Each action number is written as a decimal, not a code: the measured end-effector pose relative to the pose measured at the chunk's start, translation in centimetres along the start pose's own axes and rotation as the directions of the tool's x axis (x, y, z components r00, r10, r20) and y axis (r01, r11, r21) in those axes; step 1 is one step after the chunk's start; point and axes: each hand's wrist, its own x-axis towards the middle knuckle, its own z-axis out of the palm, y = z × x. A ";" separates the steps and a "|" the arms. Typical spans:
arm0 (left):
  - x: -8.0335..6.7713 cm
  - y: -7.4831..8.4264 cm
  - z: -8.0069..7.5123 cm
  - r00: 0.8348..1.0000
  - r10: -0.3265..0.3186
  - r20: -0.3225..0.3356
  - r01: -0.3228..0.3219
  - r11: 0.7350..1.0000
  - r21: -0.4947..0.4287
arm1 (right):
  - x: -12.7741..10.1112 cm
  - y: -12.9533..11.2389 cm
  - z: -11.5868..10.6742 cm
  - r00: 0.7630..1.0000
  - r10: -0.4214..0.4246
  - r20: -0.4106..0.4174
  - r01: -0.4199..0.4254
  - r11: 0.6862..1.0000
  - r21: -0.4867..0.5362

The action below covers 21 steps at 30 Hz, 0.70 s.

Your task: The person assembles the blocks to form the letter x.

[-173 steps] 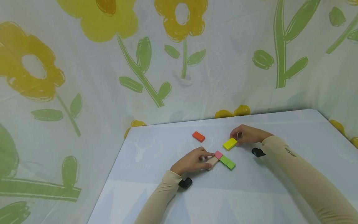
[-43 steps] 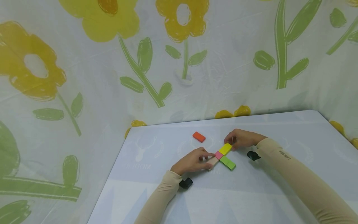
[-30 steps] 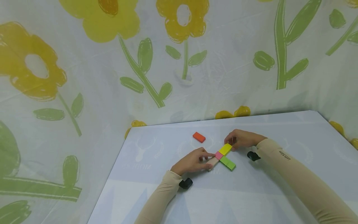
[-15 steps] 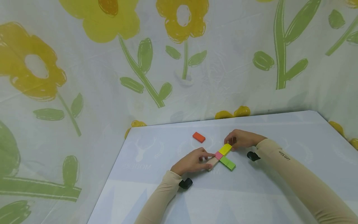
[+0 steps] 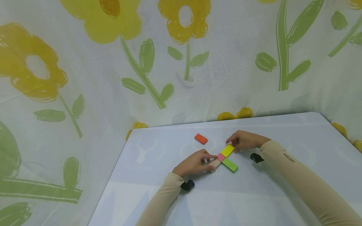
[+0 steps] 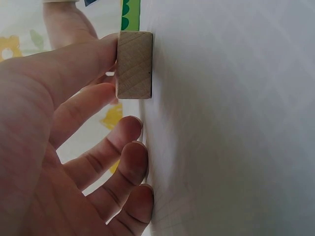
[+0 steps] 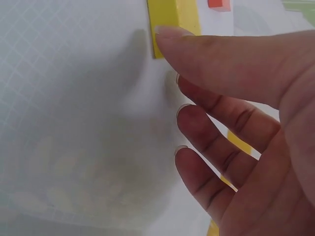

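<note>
In the head view, several flat blocks lie together on the pale table (image 5: 285, 131): a pink block (image 5: 221, 156) in the middle, a plain wooden block (image 5: 215, 163) to its lower left, a green block (image 5: 230, 164) to its lower right and a yellow block (image 5: 227, 151) to its upper right. My left hand (image 5: 198, 162) rests on the wooden block (image 6: 134, 65), with the index finger reaching onto the pink one. My right hand (image 5: 241, 141) has relaxed fingers, and one fingertip (image 7: 170, 33) touches the far end of the yellow block (image 7: 172, 14).
An orange block (image 5: 201, 138) lies alone behind and to the left of the group; it also shows as the orange block (image 7: 219, 4) in the right wrist view. A flower-print cloth (image 5: 181, 62) hangs close behind the table. The table's left edge runs near my left forearm.
Since 5.8 s ago my right hand has slid the yellow block left until it meets the pink one. Over the last second almost nothing has moved.
</note>
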 end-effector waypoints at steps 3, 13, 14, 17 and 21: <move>0.0 0.0 0.0 1.000 -0.003 0.001 0.003 1.000 0.000 | -0.2 0.0 -0.1 1.000 0.003 -0.005 -0.003 1.000 -0.005; 0.0 0.0 0.0 1.000 -0.010 0.002 0.010 1.000 0.014 | -1.5 0.2 -0.3 0.999 -0.002 -0.053 0.001 1.000 -0.032; 0.0 0.0 0.0 1.000 -0.008 0.002 0.008 1.000 0.014 | -1.5 0.2 -0.3 0.998 -0.001 -0.057 0.000 0.999 -0.033; 0.0 0.0 0.0 1.000 -0.006 0.000 0.006 1.000 0.010 | -1.8 0.2 -0.2 0.998 -0.003 -0.069 0.001 0.999 -0.038; -0.1 0.1 -0.1 1.000 -0.010 0.000 0.010 1.000 0.008 | -2.1 0.4 0.1 0.994 -0.017 -0.111 0.013 0.999 -0.040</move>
